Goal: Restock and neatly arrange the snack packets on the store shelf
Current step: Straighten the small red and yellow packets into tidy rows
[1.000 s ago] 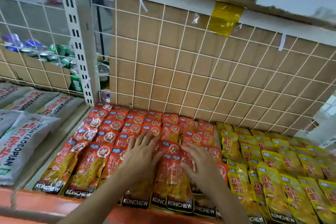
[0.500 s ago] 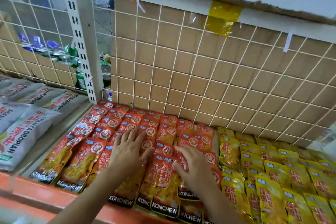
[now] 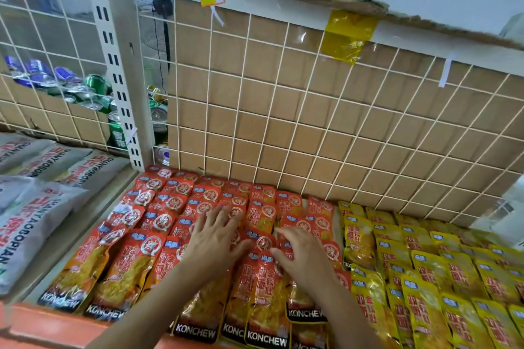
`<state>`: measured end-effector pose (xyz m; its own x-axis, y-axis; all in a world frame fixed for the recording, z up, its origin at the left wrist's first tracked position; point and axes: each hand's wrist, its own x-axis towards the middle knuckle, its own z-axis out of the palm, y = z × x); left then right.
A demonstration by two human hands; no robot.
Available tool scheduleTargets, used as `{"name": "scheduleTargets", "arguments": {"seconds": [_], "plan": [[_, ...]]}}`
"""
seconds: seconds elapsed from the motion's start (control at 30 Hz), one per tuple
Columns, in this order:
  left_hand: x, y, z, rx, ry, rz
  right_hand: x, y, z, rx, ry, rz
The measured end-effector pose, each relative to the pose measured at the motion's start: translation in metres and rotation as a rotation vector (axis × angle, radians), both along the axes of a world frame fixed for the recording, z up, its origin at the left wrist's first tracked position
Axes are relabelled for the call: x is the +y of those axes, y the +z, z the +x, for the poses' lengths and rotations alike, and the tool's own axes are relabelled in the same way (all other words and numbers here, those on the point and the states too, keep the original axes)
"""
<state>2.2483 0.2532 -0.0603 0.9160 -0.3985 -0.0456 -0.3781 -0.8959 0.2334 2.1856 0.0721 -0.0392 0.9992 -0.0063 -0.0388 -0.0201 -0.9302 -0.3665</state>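
Below the wire panel (image 3: 312, 110), red packets (image 3: 127, 272) lay in overlapping rows. The left hand (image 3: 215, 244) and right hand (image 3: 304, 259) rested flat on them, fingers spread, gripping nothing. Even, light pressure was advised, sliding rows square to the panel. Packets under both palms were hidden; the nearest row was cut off.
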Motion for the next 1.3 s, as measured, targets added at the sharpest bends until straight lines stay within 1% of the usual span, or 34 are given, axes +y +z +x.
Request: {"name": "scheduleTargets", "arguments": {"seconds": [0.1,0.27,0.47,0.6,0.73,1.0,1.2,1.3], "plan": [[-0.003,0.0,0.009,-0.002,-0.06,0.009,-0.002,0.003,0.015,-0.032,-0.02,0.004],[-0.004,0.0,0.019,0.001,-0.1,0.033,-0.001,0.007,0.048,-0.052,-0.069,-0.008],[-0.005,-0.005,0.028,0.005,-0.135,0.049,0.004,0.008,0.079,0.028,-0.203,-0.004],[-0.004,-0.005,0.029,-0.011,-0.139,0.025,0.001,0.007,0.089,0.056,-0.267,0.086],[-0.005,-0.005,0.031,-0.024,-0.158,0.014,-0.001,0.008,0.101,-0.005,-0.316,0.191],[-0.005,-0.005,0.032,-0.054,-0.179,0.007,-0.005,0.003,0.114,0.043,-0.277,0.168],[-0.011,-0.004,0.034,-0.049,-0.259,-0.022,-0.009,-0.003,0.112,0.025,-0.284,0.176],[-0.014,-0.003,0.036,-0.045,-0.286,-0.047,-0.013,-0.001,0.115,-0.051,-0.258,0.179]]}}
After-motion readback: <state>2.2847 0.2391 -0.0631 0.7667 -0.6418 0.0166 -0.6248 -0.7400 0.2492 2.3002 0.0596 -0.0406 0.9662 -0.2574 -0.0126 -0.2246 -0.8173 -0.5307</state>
